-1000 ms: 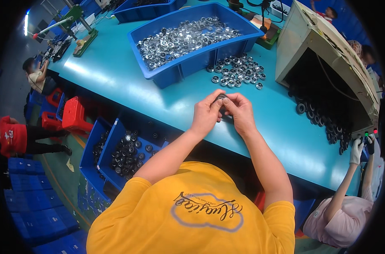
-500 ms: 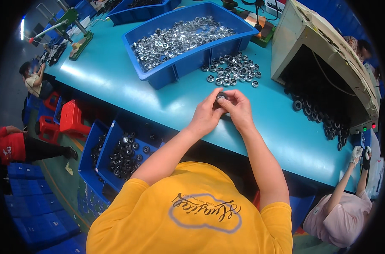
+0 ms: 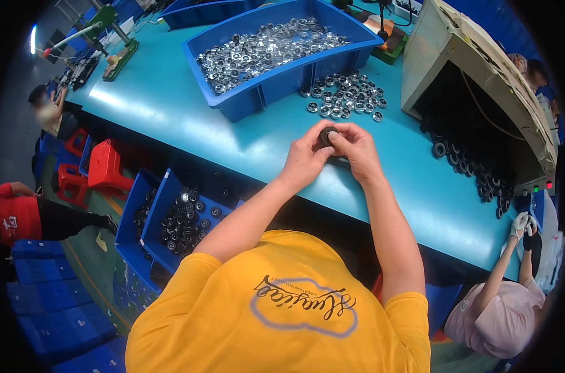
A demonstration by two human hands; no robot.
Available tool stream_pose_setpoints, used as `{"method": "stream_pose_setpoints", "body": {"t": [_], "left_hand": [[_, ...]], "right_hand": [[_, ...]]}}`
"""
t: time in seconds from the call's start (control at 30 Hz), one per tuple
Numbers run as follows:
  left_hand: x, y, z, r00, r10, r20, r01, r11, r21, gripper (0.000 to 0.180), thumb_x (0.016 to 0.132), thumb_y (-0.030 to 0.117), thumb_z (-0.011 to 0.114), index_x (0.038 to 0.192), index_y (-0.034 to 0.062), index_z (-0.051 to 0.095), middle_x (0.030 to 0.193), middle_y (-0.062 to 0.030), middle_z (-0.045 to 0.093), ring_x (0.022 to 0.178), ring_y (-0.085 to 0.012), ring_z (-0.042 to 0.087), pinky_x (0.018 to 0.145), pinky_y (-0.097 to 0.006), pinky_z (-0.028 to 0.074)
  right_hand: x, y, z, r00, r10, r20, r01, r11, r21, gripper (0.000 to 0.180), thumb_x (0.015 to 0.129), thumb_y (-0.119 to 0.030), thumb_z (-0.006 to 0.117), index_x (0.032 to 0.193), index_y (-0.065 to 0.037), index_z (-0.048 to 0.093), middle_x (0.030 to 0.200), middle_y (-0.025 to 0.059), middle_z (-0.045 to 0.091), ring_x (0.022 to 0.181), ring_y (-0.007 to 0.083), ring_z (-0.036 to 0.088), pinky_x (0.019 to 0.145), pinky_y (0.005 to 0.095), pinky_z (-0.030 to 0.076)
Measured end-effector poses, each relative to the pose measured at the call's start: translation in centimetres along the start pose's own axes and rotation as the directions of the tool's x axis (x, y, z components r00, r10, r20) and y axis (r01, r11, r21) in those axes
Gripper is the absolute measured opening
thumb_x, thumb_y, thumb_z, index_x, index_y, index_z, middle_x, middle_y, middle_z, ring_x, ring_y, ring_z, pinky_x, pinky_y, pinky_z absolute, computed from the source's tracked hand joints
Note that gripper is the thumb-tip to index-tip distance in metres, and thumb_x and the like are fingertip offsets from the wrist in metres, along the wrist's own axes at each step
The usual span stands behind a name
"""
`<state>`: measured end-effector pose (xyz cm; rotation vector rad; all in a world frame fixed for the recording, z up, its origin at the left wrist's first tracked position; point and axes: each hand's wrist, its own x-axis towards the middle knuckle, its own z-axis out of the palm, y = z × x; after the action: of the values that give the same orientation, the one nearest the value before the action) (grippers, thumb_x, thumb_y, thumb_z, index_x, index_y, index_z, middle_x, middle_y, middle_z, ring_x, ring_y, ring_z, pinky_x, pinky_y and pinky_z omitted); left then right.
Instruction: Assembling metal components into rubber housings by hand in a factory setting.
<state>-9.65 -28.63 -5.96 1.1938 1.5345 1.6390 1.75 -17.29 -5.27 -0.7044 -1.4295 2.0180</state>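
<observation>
wheel (image 3: 325, 135) pinched in left hand (image 3: 303, 159) and right hand (image 3: 361, 153), grip closed; i'd press evenly, silver parts (image 3: 336, 114) at twelve o'clock.

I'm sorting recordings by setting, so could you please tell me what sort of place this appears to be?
Probably a factory assembly workshop: a large blue bin of small shiny parts, a green lever press, and a gloved co-worker at the bench.

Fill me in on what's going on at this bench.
A person in a yellow shirt holds a small dark round part with the left hand and the right hand, near the table's front edge. Beyond the hands stands a blue tub of shiny round pieces, with a loose pile beside it. To the right, black rings lie by a pale box.
</observation>
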Motion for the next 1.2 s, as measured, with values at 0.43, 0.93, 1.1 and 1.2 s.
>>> {"method": "stream_pose_setpoints", "body": {"t": [0.43,0.93,1.1,1.2], "left_hand": [[0.3,-0.6,-0.2,0.997,0.034,0.067,-0.027,0.994,-0.103,0.05,0.096,0.0,0.063,0.144,0.0076,0.052,0.113,-0.0045,0.068,0.099,-0.0156,0.069,0.077,-0.03,0.058],[0.3,-0.6,-2.3,0.98,-0.154,0.123,0.181,0.952,-0.247,0.037,0.108,0.026,0.053,0.137,0.0044,0.056,0.089,-0.002,0.066,0.071,-0.0065,0.059,0.058,-0.02,0.048],[0.4,-0.1,-2.1,0.974,-0.201,0.101,0.224,0.916,-0.333,0.035,0.109,0.028,0.051,0.135,0.0073,0.059,0.086,-0.0005,0.065,0.07,-0.0049,0.057,0.059,-0.02,0.048],[0.3,-0.4,-2.2,0.978,-0.195,0.07,0.206,0.94,-0.272,0.038,0.109,0.033,0.051,0.137,0.0081,0.059,0.087,-0.0007,0.065,0.072,-0.0057,0.058,0.061,-0.021,0.049]], "right_hand": [[-0.2,0.4,-0.7,1.0,0.019,0.011,-0.017,0.992,-0.122,0.023,0.094,-0.006,0.071,0.115,0.0,0.067,0.102,0.0087,0.072,0.085,0.0133,0.069,0.072,0.0271,0.06],[-0.2,0.4,-0.7,0.984,0.118,0.133,-0.138,0.979,0.149,0.03,0.095,-0.005,0.069,0.122,0.002,0.058,0.095,0.0059,0.067,0.08,0.0126,0.066,0.072,0.0238,0.056],[-0.3,0.4,-0.2,0.99,0.083,0.117,-0.108,0.97,0.219,0.03,0.095,-0.005,0.069,0.122,0.001,0.056,0.091,0.0048,0.066,0.077,0.0122,0.065,0.071,0.0236,0.055],[-0.5,0.1,0.1,0.995,0.042,0.093,-0.052,0.994,0.099,0.027,0.096,-0.008,0.069,0.119,0.0,0.058,0.093,0.0052,0.067,0.079,0.0121,0.065,0.071,0.0242,0.055]]}}
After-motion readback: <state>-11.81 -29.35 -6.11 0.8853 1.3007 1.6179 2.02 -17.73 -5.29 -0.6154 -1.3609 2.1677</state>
